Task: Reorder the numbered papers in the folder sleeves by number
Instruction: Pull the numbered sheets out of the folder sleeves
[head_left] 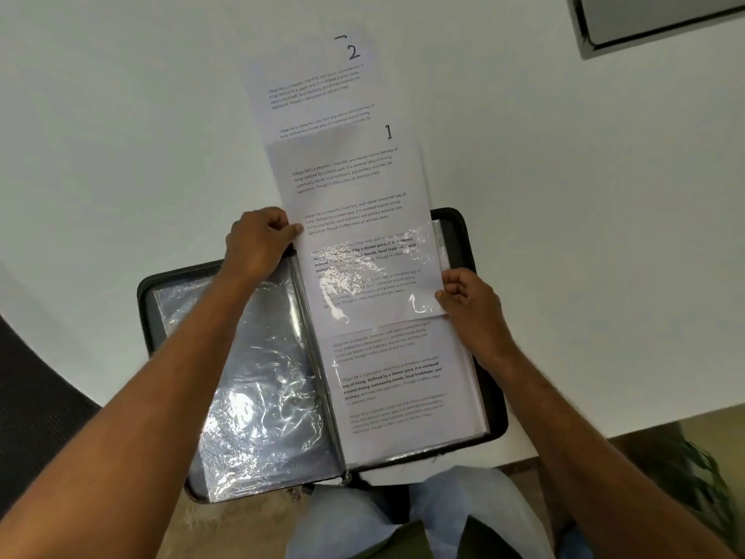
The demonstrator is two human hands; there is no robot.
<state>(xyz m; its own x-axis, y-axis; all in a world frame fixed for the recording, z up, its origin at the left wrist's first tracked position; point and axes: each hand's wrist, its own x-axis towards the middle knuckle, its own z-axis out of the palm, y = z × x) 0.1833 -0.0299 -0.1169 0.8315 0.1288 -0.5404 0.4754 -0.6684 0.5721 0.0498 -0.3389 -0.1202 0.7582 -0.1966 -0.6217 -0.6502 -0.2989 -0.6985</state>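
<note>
An open black folder [490, 401] with clear plastic sleeves lies at the white table's near edge. The paper marked 1 [354, 183] stands halfway in the top opening of the right-hand sleeve [407, 381], its upper part sticking out beyond the folder. My left hand [258, 244] pinches that paper's left edge. My right hand [469, 300] pinches the sleeve's edge at the paper's lower right corner. The paper marked 2 [310, 82] lies flat on the table beyond the folder, partly under paper 1. Another printed sheet shows inside the sleeve below.
The left page of the folder is an empty, crinkled clear sleeve [250, 377]. A white table [121, 135] spreads around the folder. A grey-edged flat object [653, 18] sits at the far right corner. My knees are below the table edge, and a plant [693, 474] stands right.
</note>
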